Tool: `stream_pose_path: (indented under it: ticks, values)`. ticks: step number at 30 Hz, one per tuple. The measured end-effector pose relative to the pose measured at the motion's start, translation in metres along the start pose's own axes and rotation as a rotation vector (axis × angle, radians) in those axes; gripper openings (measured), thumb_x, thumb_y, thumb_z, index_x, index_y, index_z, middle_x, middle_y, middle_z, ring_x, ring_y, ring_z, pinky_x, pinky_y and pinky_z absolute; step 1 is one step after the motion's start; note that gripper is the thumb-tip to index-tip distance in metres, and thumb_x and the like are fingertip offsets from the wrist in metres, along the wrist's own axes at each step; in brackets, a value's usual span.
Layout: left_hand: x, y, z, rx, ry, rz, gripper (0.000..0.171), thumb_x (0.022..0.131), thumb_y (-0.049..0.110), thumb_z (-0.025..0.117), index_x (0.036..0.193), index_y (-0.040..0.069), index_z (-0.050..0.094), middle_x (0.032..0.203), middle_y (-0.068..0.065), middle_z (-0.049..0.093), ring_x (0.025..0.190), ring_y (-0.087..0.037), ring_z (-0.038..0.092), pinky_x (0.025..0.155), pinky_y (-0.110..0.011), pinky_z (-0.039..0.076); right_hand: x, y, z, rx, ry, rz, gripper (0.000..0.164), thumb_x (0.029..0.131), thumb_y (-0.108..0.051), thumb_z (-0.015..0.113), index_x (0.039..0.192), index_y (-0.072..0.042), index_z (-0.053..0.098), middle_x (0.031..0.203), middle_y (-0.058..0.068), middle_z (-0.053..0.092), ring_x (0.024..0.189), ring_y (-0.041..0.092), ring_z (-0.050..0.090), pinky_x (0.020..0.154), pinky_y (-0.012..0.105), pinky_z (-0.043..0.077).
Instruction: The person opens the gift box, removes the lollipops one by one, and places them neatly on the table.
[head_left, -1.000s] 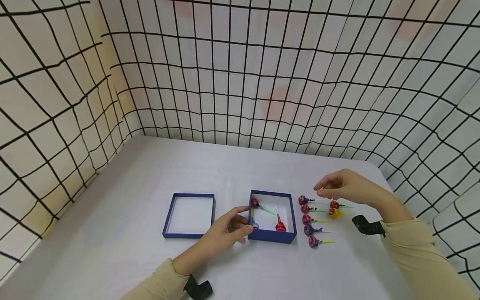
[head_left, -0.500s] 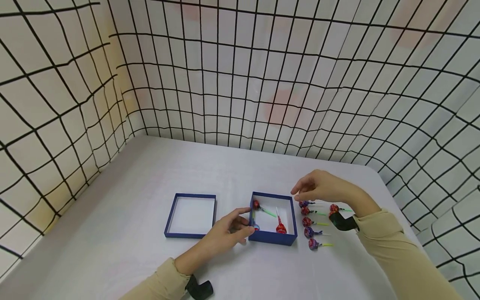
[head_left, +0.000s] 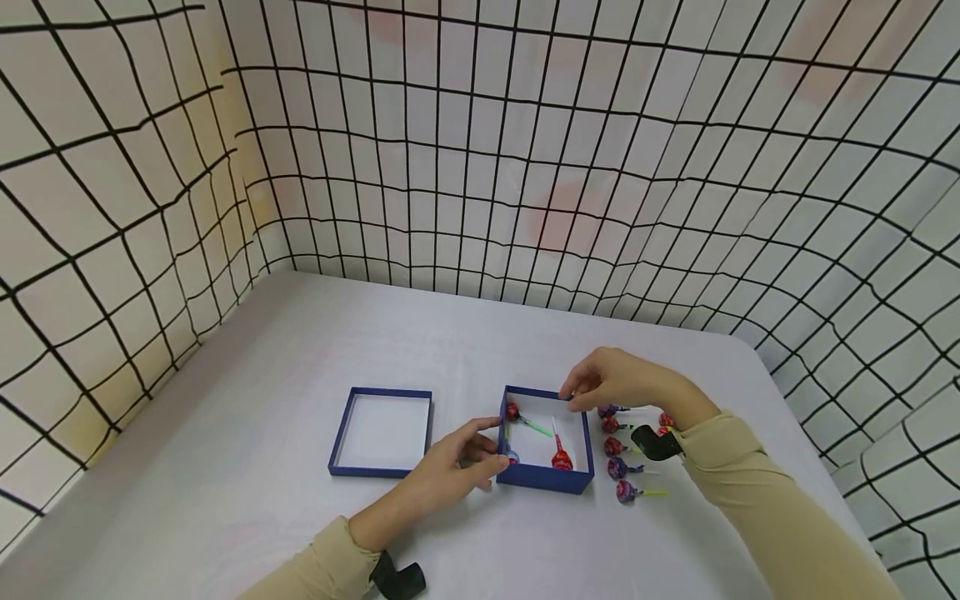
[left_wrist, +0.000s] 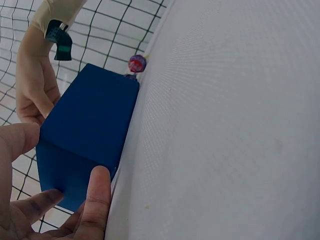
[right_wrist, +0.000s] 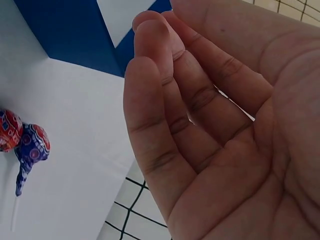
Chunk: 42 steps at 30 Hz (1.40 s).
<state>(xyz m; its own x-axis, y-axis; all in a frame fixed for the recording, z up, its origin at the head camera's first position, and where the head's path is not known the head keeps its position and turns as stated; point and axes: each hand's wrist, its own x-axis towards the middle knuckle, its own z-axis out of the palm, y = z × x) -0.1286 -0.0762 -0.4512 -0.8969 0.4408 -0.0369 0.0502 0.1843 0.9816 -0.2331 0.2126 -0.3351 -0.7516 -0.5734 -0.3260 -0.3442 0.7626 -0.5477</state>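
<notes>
An open blue box (head_left: 544,477) with a white inside holds a red lollipop with a green stick (head_left: 513,411), a red-wrapped lollipop (head_left: 562,459) and a light-blue one (head_left: 512,456). My left hand (head_left: 450,471) holds the box by its left side, thumb at the front corner and fingers along the wall, as the left wrist view also shows. Over the box's back right corner hovers my right hand (head_left: 618,379). Its fingers (right_wrist: 145,100) bend loosely in the right wrist view, and nothing shows between them and the thumb.
Right of the box, several wrapped lollipops (head_left: 617,467) lie in a column on the white table (head_left: 465,342). More lie under the right wrist, partly hidden. The box's shallow lid (head_left: 381,430) rests inside-up at left. A black grid on white (head_left: 465,167) surrounds the table.
My right hand has moved left, from above the lollipops on the table to the box's back right corner. The left hand has stayed on the box.
</notes>
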Motion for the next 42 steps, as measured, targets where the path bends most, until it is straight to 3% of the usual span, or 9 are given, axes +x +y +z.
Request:
stream_pose_path:
  ticks: [11,21,32,42]
  values:
    - [0.0,0.0,0.0,0.001,0.003,0.005,0.061,0.104,0.028,0.072,0.158,0.01,0.051,0.128,-0.019,0.068,0.084,-0.021,0.076,0.072,-0.027,0.053,0.01,-0.007,0.007,-0.01,-0.025,0.014,0.019,0.098,-0.015,0.079,0.112,-0.003,0.081,0.094,-0.001,0.079,0.081,0.01,0.065,0.074,0.026,0.056]
    - [0.0,0.001,-0.001,-0.004,-0.007,-0.009,0.061,0.105,0.03,0.072,0.159,0.014,0.049,0.134,-0.02,0.067,0.093,-0.021,0.075,0.076,-0.029,0.055,0.017,-0.008,0.012,-0.015,-0.039,0.014,0.016,0.098,-0.01,0.078,0.112,-0.003,0.082,0.092,-0.001,0.08,0.08,0.009,0.067,0.075,0.026,0.059]
    - [0.002,-0.004,-0.002,0.011,-0.009,-0.022,0.061,0.105,0.032,0.072,0.159,0.016,0.049,0.132,-0.016,0.067,0.09,-0.018,0.075,0.076,-0.029,0.055,0.021,-0.015,0.018,0.0,-0.062,0.054,0.014,0.095,-0.005,0.08,0.107,0.0,0.082,0.083,0.003,0.079,0.076,0.01,0.074,0.076,0.029,0.065]
    - [0.001,-0.002,-0.002,-0.01,-0.011,-0.005,0.061,0.105,0.029,0.072,0.159,0.012,0.049,0.132,-0.019,0.067,0.091,-0.02,0.075,0.074,-0.028,0.055,0.021,-0.029,0.029,-0.099,-0.048,0.129,0.011,0.095,0.0,0.078,0.106,0.001,0.081,0.082,0.003,0.077,0.071,0.011,0.07,0.071,0.027,0.063]
